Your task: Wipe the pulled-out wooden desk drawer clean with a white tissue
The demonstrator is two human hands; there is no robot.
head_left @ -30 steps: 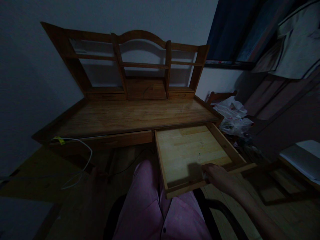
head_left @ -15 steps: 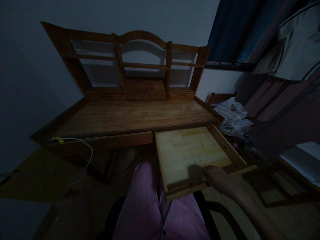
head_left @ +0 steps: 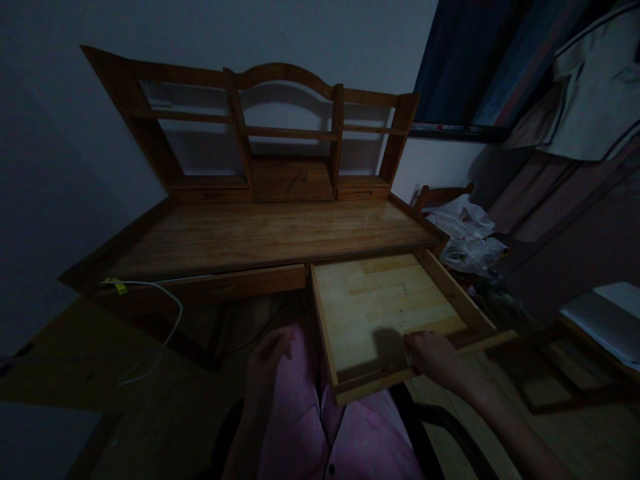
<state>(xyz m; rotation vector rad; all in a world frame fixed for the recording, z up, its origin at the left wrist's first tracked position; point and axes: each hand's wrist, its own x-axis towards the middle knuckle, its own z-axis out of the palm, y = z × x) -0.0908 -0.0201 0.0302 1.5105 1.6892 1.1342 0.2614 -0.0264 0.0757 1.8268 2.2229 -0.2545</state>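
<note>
A wooden desk [head_left: 260,233] with a shelf hutch [head_left: 280,133] stands against the wall. Its right drawer [head_left: 380,313] is pulled out and looks empty. My right hand [head_left: 435,357] grips the drawer's front edge, fingers curled over it. My left hand [head_left: 267,367] rests on my lap over pink trousers [head_left: 310,413], fingers loosely bent, holding nothing that I can see. The left drawer [head_left: 220,283] is closed.
A white cable with a yellow tag [head_left: 150,300] hangs off the desk's left front. Plastic bags [head_left: 465,233] lie on a chair at the right. A dark curtain [head_left: 475,60] and hanging clothes [head_left: 585,87] fill the right side. The room is dim.
My left hand has come in from the dark left side onto my lap. The right hand stays on the drawer front, and the drawer has barely shifted.
</note>
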